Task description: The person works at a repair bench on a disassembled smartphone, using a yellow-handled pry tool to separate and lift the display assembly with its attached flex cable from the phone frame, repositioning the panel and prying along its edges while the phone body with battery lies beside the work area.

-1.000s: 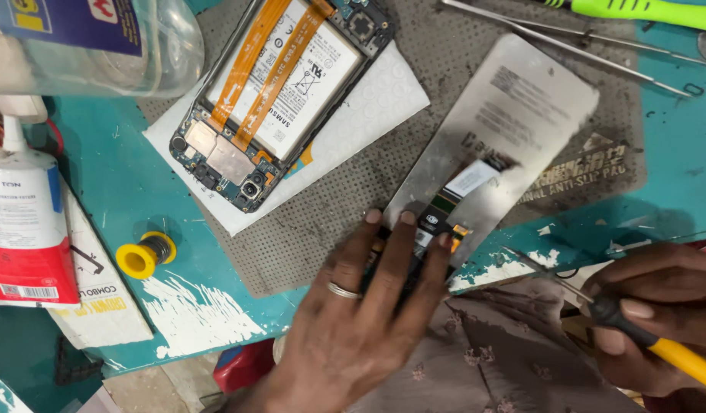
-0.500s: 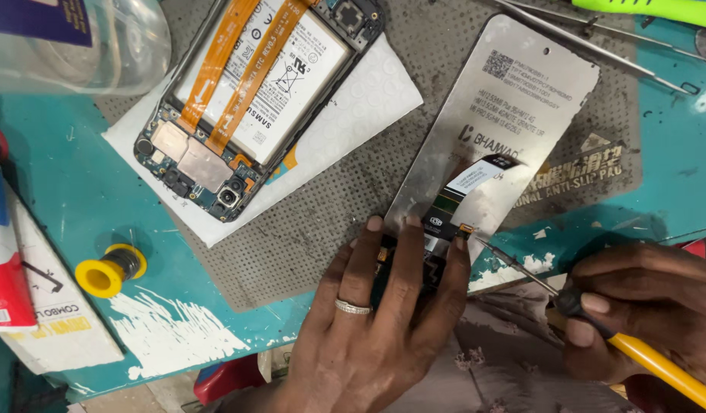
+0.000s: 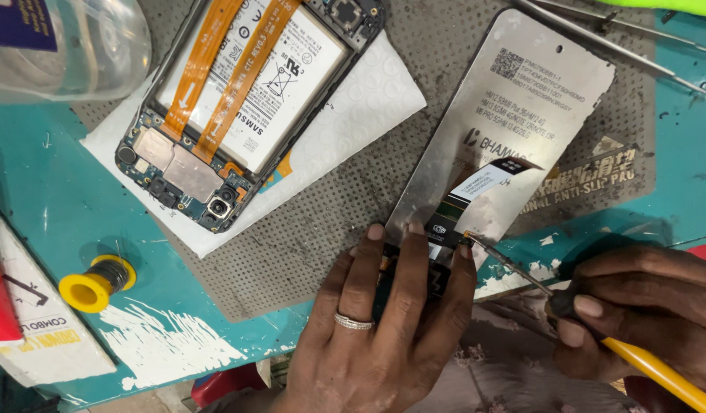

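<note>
The opened phone (image 3: 238,107) lies on a paper sheet (image 3: 353,122) on the mat (image 3: 322,245); right of it lies the display panel (image 3: 521,130), tweezers (image 3: 620,38) behind it, a solder spool (image 3: 97,283) at far left

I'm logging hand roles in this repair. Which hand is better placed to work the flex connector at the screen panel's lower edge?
Right, probably. The right hand holds the yellow-handled tool, its tip at the flex connector. The left hand lies flat, fingers pinning the screen panel.
</note>
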`<state>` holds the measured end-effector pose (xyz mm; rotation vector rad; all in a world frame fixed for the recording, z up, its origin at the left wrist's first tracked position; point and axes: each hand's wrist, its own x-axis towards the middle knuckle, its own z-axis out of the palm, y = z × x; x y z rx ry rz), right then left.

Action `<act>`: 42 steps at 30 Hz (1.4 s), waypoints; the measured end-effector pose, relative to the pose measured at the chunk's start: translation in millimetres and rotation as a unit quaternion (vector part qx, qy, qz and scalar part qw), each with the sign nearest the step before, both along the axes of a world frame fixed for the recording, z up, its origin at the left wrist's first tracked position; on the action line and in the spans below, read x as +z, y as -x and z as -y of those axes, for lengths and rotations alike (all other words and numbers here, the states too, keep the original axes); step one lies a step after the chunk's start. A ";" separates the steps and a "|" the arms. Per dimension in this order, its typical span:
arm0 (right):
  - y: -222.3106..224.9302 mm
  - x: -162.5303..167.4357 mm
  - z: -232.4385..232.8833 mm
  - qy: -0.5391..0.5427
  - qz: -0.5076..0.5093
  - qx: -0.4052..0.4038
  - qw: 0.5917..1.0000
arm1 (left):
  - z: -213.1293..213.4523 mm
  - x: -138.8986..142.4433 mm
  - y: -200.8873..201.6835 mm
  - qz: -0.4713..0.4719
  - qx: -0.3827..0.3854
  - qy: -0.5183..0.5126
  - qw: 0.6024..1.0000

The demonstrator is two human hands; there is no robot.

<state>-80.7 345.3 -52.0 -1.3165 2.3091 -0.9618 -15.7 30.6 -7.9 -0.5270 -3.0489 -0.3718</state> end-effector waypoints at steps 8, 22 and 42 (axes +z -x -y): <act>23.4 20.8 32.5 0.019 0.025 0.026 0.999 | 0.3 1.0 -0.6 0.013 -0.003 -0.002 1.000; 17.7 11.6 15.2 0.035 0.050 0.032 0.998 | -0.3 1.6 -0.8 0.021 -0.006 -0.002 1.000; -10.4 -40.7 -10.4 0.282 0.159 -0.193 0.926 | 27.8 12.0 -17.0 -0.041 0.093 -0.115 0.988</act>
